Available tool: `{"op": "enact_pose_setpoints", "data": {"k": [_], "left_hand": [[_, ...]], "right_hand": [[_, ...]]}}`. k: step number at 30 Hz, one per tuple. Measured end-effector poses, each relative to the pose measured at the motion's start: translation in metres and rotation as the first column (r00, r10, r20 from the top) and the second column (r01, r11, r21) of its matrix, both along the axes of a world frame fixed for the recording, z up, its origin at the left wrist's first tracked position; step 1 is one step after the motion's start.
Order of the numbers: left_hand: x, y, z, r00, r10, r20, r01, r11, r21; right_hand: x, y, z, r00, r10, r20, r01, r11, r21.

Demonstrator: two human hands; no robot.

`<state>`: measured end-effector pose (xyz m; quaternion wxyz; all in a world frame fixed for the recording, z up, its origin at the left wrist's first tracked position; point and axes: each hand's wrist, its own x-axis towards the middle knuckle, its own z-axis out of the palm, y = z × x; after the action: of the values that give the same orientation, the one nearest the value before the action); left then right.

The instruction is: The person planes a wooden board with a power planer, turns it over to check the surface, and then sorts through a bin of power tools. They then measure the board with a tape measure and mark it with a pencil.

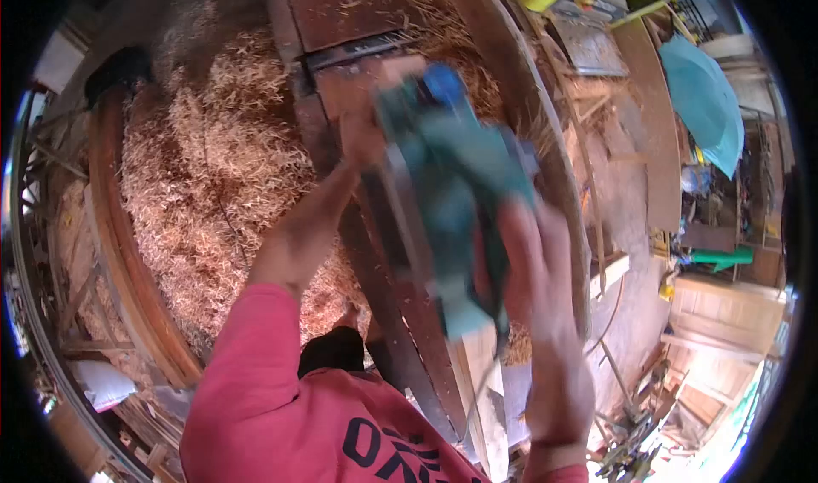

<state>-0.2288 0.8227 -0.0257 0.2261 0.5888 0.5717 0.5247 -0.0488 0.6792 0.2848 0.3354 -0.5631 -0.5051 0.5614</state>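
A teal electric hand planer (460, 168) with a blue front knob lies over a pale wooden board (482, 368), smeared by motion. My right hand (541, 249) is wrapped round its rear handle, and a dark power cord trails back from there. My left hand (362, 138) is at the planer's front left side, against the wood by the board's far end; blur hides its fingers. Under the board runs a dark, heavy wooden bench (409, 313).
Wood shavings (230, 142) are heaped on the floor to the left, beside a long reddish-brown beam (136, 261). A thick timber edge (545, 100) borders the bench's right side. Further right are a turquoise umbrella (703, 95) and pale wooden panels (724, 317).
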Motion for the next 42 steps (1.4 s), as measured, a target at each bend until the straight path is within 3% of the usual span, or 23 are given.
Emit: {"op": "enact_pose_setpoints", "data": {"k": [4, 7, 11, 12, 13, 15, 17, 18, 19, 20, 21, 23, 24, 25, 26, 29, 30, 31, 33, 36, 40, 42], "left_hand": [[-0.002, 0.001, -0.010, 1.000, 0.000, 0.007, 0.000, 1.000, -0.003], [0.002, 0.007, -0.009, 1.000, 0.026, -0.005, -0.026, 1.000, 0.017], [0.005, 0.009, -0.017, 0.999, 0.045, 0.006, -0.045, 0.998, 0.035], [0.002, 0.009, -0.019, 0.999, 0.047, 0.006, -0.047, 0.998, 0.042], [0.000, 0.009, -0.020, 0.999, 0.050, 0.014, -0.050, 0.997, 0.054], [0.002, 0.006, -0.012, 0.995, 0.095, -0.033, -0.093, 0.994, 0.061], [0.003, 0.002, -0.003, 0.982, 0.151, -0.115, -0.151, 0.988, 0.013], [0.004, 0.001, -0.002, 0.983, 0.148, -0.111, -0.152, 0.988, -0.027], [0.004, 0.002, -0.001, 0.983, 0.147, -0.107, -0.154, 0.986, -0.064], [0.004, 0.001, 0.000, 0.982, 0.154, -0.108, -0.163, 0.983, -0.087], [0.005, 0.002, 0.001, 0.981, 0.159, -0.109, -0.171, 0.980, -0.106], [0.006, -0.001, -0.003, 0.982, 0.157, -0.108, -0.170, 0.978, -0.118], [0.007, 0.001, -0.009, 0.983, 0.153, -0.106, -0.164, 0.981, -0.101], [0.005, 0.006, -0.011, 0.982, 0.159, -0.104, -0.167, 0.983, -0.077], [0.003, 0.005, -0.010, 0.978, 0.177, -0.113, -0.186, 0.979, -0.080], [0.008, 0.000, 0.001, 0.973, 0.194, -0.128, -0.208, 0.972, -0.108], [0.009, -0.002, 0.012, 0.975, 0.181, -0.125, -0.197, 0.971, -0.136], [0.010, -0.004, 0.018, 0.978, 0.171, -0.121, -0.190, 0.968, -0.164], [0.012, -0.006, 0.021, 0.979, 0.175, -0.105, -0.189, 0.971, -0.148], [0.011, -0.008, 0.026, 0.981, 0.174, -0.086, -0.186, 0.969, -0.163], [0.010, -0.005, 0.023, 0.977, 0.181, -0.108, -0.199, 0.961, -0.192], [0.005, -0.005, 0.019, 0.983, 0.161, -0.086, -0.166, 0.985, -0.054]], "right_hand": [[-0.038, 0.093, -0.002, 0.983, 0.072, 0.169, -0.097, 0.984, 0.146], [-0.033, 0.091, -0.016, 0.993, 0.076, 0.091, -0.093, 0.976, 0.198], [0.012, -0.011, -0.004, 0.999, 0.048, 0.012, -0.049, 0.994, 0.095], [0.028, -0.047, 0.005, 1.000, 0.019, -0.003, -0.019, 0.999, -0.044], [0.045, -0.089, 0.009, 0.999, -0.008, 0.038, 0.012, 0.992, -0.123], [0.092, -0.173, 0.008, 0.952, 0.103, 0.289, -0.046, 0.979, -0.198], [0.117, -0.249, 0.025, 0.950, 0.036, 0.310, 0.073, 0.940, -0.332], [0.129, -0.287, 0.028, 0.883, 0.099, 0.458, 0.063, 0.944, -0.325], [0.152, -0.346, 0.021, 0.950, -0.187, 0.251, 0.294, 0.807, -0.511], [0.175, -0.406, 0.013, 0.822, -0.551, 0.146, 0.496, 0.564, -0.661], [0.173, -0.415, 0.022, 0.619, -0.773, 0.139, 0.594, 0.344, -0.727], [0.197, -0.454, 0.012, 0.540, -0.831, 0.132, 0.589, 0.260, -0.765], [0.190, -0.443, 0.018, 0.764, -0.612, 0.206, 0.562, 0.473, -0.678], [0.178, -0.413, 0.026, 0.894, -0.329, 0.305, 0.448, 0.669, -0.593], [0.167, -0.386, 0.034, 0.907, -0.024, 0.421, 0.265, 0.809, -0.525], [0.143, -0.330, 0.037, 0.872, 0.055, 0.486, 0.154, 0.912, -0.379], [0.141, -0.317, 0.030, 0.922, -0.005, 0.388, 0.202, 0.859, -0.470], [0.127, -0.285, 0.035, 0.892, 0.084, 0.443, 0.111, 0.911, -0.397], [0.104, -0.239, 0.026, 0.944, -0.126, 0.305, 0.231, 0.912, -0.339], [0.087, -0.162, 0.027, 0.930, 0.156, 0.332, -0.087, 0.973, -0.214], [0.052, -0.090, 0.016, 0.947, 0.097, 0.306, -0.042, 0.982, -0.182], [0.029, -0.048, 0.013, 0.967, 0.055, 0.250, -0.008, 0.983, -0.183]]}}
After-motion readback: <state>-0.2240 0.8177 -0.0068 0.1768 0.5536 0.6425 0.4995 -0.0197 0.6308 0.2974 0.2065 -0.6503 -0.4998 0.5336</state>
